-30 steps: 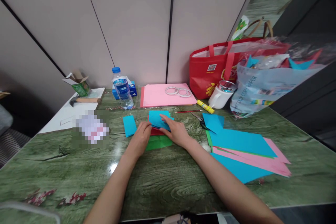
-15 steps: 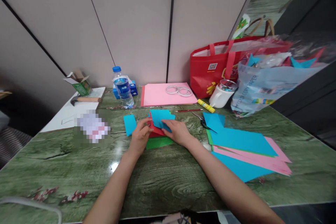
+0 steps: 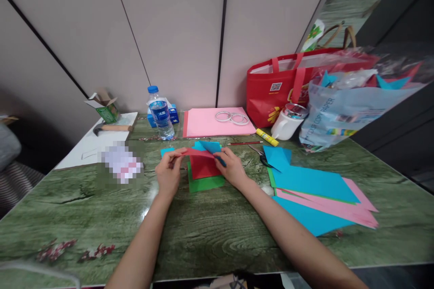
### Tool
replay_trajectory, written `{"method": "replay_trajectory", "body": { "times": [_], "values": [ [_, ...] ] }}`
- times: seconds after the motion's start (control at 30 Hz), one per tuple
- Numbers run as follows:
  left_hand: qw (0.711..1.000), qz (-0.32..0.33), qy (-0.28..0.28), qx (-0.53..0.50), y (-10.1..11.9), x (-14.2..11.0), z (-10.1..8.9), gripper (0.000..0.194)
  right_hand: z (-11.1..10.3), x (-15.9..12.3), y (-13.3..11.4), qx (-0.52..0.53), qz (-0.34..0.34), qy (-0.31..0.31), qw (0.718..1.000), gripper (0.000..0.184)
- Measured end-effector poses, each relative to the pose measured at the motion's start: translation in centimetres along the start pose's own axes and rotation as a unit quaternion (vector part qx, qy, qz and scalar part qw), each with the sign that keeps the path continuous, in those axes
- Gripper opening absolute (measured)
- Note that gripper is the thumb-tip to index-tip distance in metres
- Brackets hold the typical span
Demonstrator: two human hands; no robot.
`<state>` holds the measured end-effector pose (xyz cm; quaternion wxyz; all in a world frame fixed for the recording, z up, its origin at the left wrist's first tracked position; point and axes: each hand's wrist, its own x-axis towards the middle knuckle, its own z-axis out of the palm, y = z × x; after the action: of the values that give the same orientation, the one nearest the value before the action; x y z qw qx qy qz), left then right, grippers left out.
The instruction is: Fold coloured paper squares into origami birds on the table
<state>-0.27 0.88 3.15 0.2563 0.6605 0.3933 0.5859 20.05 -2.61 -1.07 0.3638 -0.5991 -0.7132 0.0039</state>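
Note:
My left hand and my right hand pinch a red paper square by its two far corners and lift that edge off the table. Blue paper pieces ride on the raised edge. A green square lies flat under the red one. A small blue piece peeks out behind my left fingers.
Large blue and pink sheets lie at the right, with scissors, a pencil and a glue stick behind. Farther back stand a water bottle, pink paper with tape rolls, a white mug and bags.
Both hands went from pressing the small paper stack flat to pinching the red square's far edge and lifting it; the blue pieces rose with it.

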Motion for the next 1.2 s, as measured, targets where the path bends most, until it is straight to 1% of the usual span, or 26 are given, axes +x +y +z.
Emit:
{"method": "replay_trajectory", "body": {
  "times": [0.07, 0.13, 0.17, 0.23, 0.3, 0.37, 0.43, 0.5, 0.57, 0.67, 0.73, 0.8, 0.83, 0.87, 0.97, 1.0, 1.03, 1.1, 1.13, 1.17, 1.2],
  "values": [
    [0.997, 0.008, 0.078, 0.002, 0.1, 0.7, -0.5, 0.003, 0.0, 0.0, -0.1, -0.001, -0.004, 0.009, 1.0, 0.03],
    [0.986, 0.007, 0.165, 0.037, -0.3, 1.5, -1.5, 0.003, -0.2, -0.1, -0.3, -0.013, -0.017, -0.004, 1.0, 0.033],
    [0.979, 0.005, 0.198, 0.048, -0.7, 1.9, -2.1, 0.002, -0.3, -0.1, -0.5, -0.023, -0.029, -0.021, 0.999, 0.032],
    [0.97, -0.011, 0.229, 0.084, -1.8, 2.6, -3.5, 0.008, -0.5, -0.1, -0.8, -0.044, -0.063, -0.066, 0.995, 0.032],
    [0.964, -0.056, 0.206, 0.159, -3.0, 3.0, -4.7, 0.019, -0.7, -0.1, -1.1, -0.064, -0.092, -0.11, 0.988, 0.047],
    [0.949, -0.099, 0.128, 0.269, -4.0, 3.0, -5.5, 0.027, -0.8, 0.0, -1.4, -0.085, -0.097, -0.139, 0.982, 0.057],
    [0.944, -0.119, 0.082, 0.295, -4.7, 2.8, -5.9, 0.032, -0.8, 0.1, -1.7, -0.102, -0.089, -0.158, 0.978, 0.055],
    [0.942, -0.136, 0.042, 0.305, -5.0, 2.6, -5.8, 0.035, -0.7, 0.2, -1.9, -0.112, -0.071, -0.169, 0.977, 0.044],
    [0.934, -0.152, 0.008, 0.323, -5.0, 2.4, -5.6, 0.036, -0.5, 0.3, -1.9, -0.121, -0.037, -0.169, 0.978, 0.035],
    [0.918, -0.159, -0.028, 0.363, -4.6, 2.2, -5.3, 0.034, -0.3, 0.2, -1.5, -0.138, 0.031, -0.144, 0.98, 0.037],
    [0.908, -0.148, -0.052, 0.388, -4.2, 2.0, -5.2, 0.033, -0.3, 0.1, -1.1, -0.131, 0.047, -0.116, 0.983, 0.045],
    [0.901, -0.131, -0.077, 0.407, -3.7, 1.9, -5.1, 0.032, -0.5, -0.1, -1.0, -0.123, 0.033, -0.099, 0.987, 0.052],
    [0.897, -0.122, -0.09, 0.414, -3.5, 1.8, -5.1, 0.032, -0.5, -0.1, -1.0, -0.123, 0.018, -0.101, 0.987, 0.053],
    [0.893, -0.115, -0.102, 0.422, -3.3, 1.8, -5.1, 0.031, -0.6, -0.1, -1.0, -0.126, -0.001, -0.11, 0.986, 0.052],
    [0.881, -0.104, -0.128, 0.444, -2.8, 1.8, -5.1, 0.028, -0.7, -0.1, -1.3, -0.129, -0.047, -0.143, 0.98, 0.037],
    [0.878, -0.102, -0.127, 0.45, -2.7, 1.8, -5.0, 0.027, -0.8, 0.0, -1.5, -0.128, -0.056, -0.153, 0.978, 0.04],
    [0.878, -0.092, -0.122, 0.453, -2.7, 1.8, -4.9, 0.027, -0.8, 0.1, -1.5, -0.129, -0.057, -0.161, 0.977, 0.048],
    [0.893, -0.044, -0.115, 0.432, -3.0, 1.8, -4.4, 0.029, -0.8, 0.3, -1.7, -0.141, -0.04, -0.176, 0.973, 0.067],
    [0.904, -0.002, -0.123, 0.409, -3.2, 1.7, -4.0, 0.031, -0.8, 0.4, -1.7, -0.149, -0.033, -0.185, 0.971, 0.071],
    [0.915, 0.041, -0.142, 0.376, -3.5, 1.5, -3.7, 0.034, -0.8, 0.5, -1.8, -0.158, -0.03, -0.193, 0.968, 0.072],
    [0.918, 0.076, -0.175, 0.347, -3.8, 1.4, -3.3, 0.035, -0.7, 0.6, -1.9, -0.167, -0.032, -0.201, 0.965, 0.069]
  ]
}}
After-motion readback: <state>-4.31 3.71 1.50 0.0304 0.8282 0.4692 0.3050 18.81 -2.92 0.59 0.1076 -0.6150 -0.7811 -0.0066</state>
